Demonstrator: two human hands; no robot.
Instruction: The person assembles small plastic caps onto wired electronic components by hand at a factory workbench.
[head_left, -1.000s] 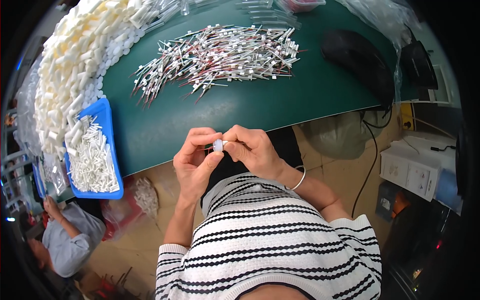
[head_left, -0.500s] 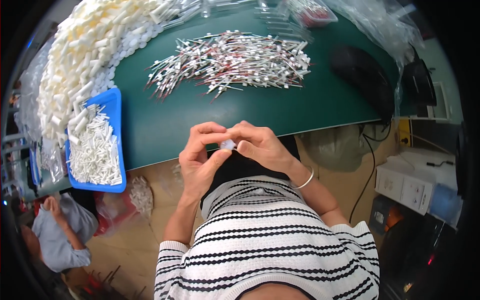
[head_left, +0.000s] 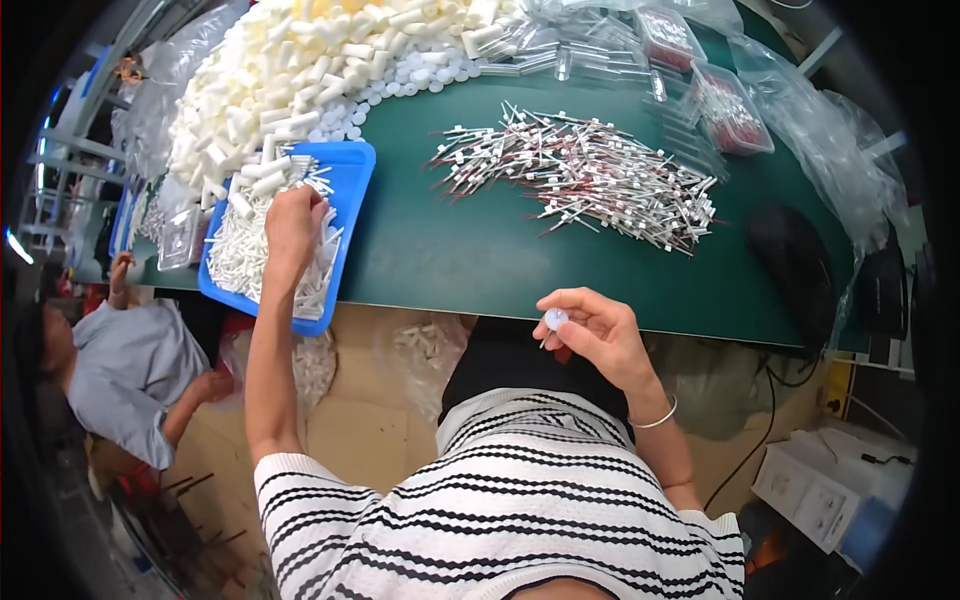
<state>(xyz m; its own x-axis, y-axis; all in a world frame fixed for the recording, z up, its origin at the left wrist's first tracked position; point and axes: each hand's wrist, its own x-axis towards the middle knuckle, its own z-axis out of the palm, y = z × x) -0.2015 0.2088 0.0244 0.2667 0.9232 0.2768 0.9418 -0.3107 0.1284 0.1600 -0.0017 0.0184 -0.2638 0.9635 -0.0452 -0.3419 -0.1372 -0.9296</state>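
My left hand (head_left: 292,228) reaches into a blue tray (head_left: 352,190) heaped with small white tubes (head_left: 238,250). Its fingers are curled down among them, and whatever they pinch is hidden beneath the hand. Just off the table's front edge, my right hand (head_left: 605,335) pinches a round translucent white cap (head_left: 556,319) between thumb and fingers. A thin pale stem sticks out below the cap. Beyond the right hand, a pile of thin wired pieces with white connectors and red ends (head_left: 600,180) lies on the green table (head_left: 450,270).
A large heap of thick cream-white tubes (head_left: 290,70) and round white caps (head_left: 400,85) lies behind the tray. Clear plastic tubes (head_left: 600,62) and boxes of red-and-white pieces (head_left: 732,110) sit at the back. A black object (head_left: 790,255) stands right. Another person (head_left: 135,360) sits at left.
My hands were together around the cap and have parted. The left has moved left into the blue tray; the right keeps the cap. The view has shifted too.
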